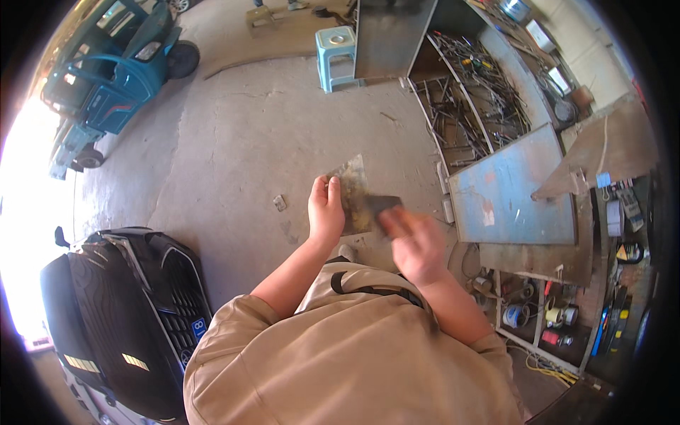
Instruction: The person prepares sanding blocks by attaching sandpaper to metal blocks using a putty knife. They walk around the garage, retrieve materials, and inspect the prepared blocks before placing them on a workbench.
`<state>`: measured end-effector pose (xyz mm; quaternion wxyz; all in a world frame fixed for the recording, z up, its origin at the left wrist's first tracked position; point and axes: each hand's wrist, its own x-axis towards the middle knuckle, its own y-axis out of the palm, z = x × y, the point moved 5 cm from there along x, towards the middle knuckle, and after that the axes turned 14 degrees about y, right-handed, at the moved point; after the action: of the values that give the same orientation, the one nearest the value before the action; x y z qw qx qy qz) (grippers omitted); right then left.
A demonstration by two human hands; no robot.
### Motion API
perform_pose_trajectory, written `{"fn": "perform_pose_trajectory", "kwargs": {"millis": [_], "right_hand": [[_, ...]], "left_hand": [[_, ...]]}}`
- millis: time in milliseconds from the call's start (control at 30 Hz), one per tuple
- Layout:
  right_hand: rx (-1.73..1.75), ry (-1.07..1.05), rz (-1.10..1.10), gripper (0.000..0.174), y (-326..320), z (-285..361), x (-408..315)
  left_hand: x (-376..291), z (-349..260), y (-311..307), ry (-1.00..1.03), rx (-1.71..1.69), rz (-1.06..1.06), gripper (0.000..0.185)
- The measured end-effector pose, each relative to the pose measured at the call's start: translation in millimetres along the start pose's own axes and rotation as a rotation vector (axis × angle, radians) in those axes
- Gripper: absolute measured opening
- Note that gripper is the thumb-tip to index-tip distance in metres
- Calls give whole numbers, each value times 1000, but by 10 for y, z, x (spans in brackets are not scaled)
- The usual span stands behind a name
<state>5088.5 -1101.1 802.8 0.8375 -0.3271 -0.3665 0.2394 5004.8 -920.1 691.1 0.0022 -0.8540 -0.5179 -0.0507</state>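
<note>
My left hand [326, 210] grips the left edge of a thin flat sheet [355, 194], its thumb on the upper face. The sheet is grey with yellowish-brown stains and is held above the concrete floor. My right hand [417, 241], blurred by motion, is closed on the handle of a dark, broad-bladed tool [383, 204], perhaps a scraper. The tool's dark end lies at the right edge of the sheet; whether the two touch I cannot tell.
Left are a black car [117, 313] and a blue three-wheeled vehicle [122, 79]. A light-blue plastic stool [336, 58] stands ahead by a metal cabinet [393, 37]. Open shelves of tools [478, 90] and a blue metal panel [512, 196] line the right. A small flat object [279, 202] lies on the floor.
</note>
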Motion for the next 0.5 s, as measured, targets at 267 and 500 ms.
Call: {"fn": "perform_pose_trajectory", "kwargs": {"millis": [267,500], "right_hand": [[-496,382,368,27,527,-1128,-430],[-300,154,348,32,771,-672,-584]], "left_hand": [[10,42,-116,178,350,102,23],[-48,25,-92,132,308,92,23]]}}
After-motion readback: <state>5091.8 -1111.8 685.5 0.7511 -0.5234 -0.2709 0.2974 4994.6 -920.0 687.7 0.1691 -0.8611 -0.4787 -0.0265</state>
